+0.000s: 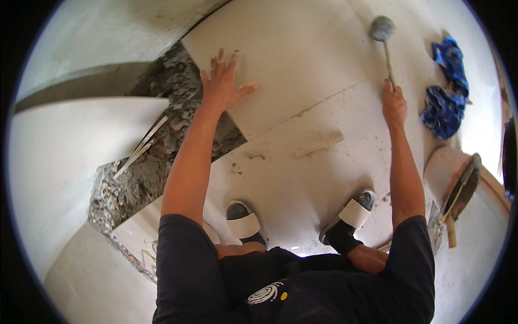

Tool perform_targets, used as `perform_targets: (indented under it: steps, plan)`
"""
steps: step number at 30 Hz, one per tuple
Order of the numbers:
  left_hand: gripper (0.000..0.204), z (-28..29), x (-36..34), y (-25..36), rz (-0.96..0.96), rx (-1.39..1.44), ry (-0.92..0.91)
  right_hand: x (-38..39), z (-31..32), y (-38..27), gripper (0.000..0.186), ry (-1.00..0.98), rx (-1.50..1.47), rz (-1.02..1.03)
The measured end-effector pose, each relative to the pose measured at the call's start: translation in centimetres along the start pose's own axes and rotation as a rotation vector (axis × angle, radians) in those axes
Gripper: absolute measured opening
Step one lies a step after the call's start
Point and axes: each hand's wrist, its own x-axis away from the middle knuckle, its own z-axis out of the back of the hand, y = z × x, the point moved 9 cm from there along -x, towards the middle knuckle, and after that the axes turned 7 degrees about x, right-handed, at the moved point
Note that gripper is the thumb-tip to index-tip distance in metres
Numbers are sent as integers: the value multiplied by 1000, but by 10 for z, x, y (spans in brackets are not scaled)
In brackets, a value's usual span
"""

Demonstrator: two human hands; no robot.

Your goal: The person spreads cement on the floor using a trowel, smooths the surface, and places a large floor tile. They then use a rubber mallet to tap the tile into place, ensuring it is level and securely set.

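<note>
My left hand (221, 86) lies with fingers spread on the left edge of a large pale floor tile (297, 59). Rough grey mortar bed (186, 81) shows beside that edge, under my left forearm. My right hand (394, 103) is closed round the wooden handle of a mallet (382, 28). Its dark grey, rounded head points away from me, over the tiles at the far right. A dirty joint line runs between this tile and the nearer tile (280, 178) under my feet.
A thin wooden strip (319, 146) lies on the nearer tile between my sandals. Crumpled blue cloth (448, 92) sits to the right, with a bucket (450, 173) tipped near it. Narrow light strips (141, 147) rest on the rubble at left, by a pale wall.
</note>
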Motion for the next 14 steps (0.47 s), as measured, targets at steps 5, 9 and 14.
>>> perform_targets:
  steps: [5, 9, 14]
  plan:
    - [110, -32, 9, 32, -68, -82, -96, -1, 1, -7, 35, 57, 85, 165]
    - [105, -26, 12, 34, -45, -2, -83, -11, -7, 5, 42, 45, 103, 192]
    - [98, -10, 18, 26, -5, 89, -127, -26, -36, 56, 57, -116, 30, -113]
